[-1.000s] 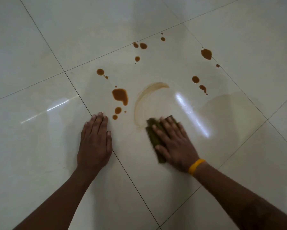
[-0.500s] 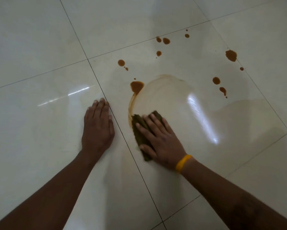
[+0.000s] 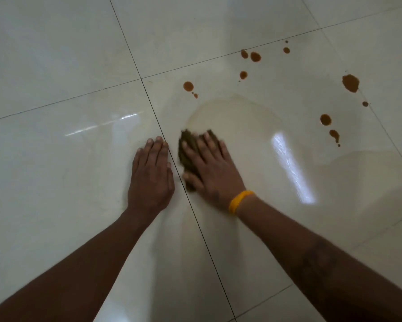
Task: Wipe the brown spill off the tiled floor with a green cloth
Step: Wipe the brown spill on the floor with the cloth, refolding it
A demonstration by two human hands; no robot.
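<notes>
My right hand (image 3: 212, 168), with a yellow band at the wrist, presses flat on the dark green cloth (image 3: 187, 147) on the pale tiled floor (image 3: 56, 54). The cloth shows at my fingertips and along the thumb side; the hand covers the remainder. Just left of it my left hand (image 3: 151, 175) rests flat on the floor, fingers straight, close to a grout line. Brown spill drops lie beyond the cloth: one spot (image 3: 188, 86) above it, a cluster (image 3: 255, 56) farther back, a bigger blot (image 3: 350, 83) and more spots (image 3: 325, 119) at the right. A faint smeared film (image 3: 237, 117) spreads behind the cloth.
Dark grout lines (image 3: 125, 43) cross the glossy tiles. A bright light reflection (image 3: 290, 163) lies to the right of my right hand, and a fainter one (image 3: 102, 124) to the left.
My right hand has slid the cloth leftward, toward my left hand. The brown blot and drops that lay near my left hand are gone, leaving a pale film. My left hand stayed put.
</notes>
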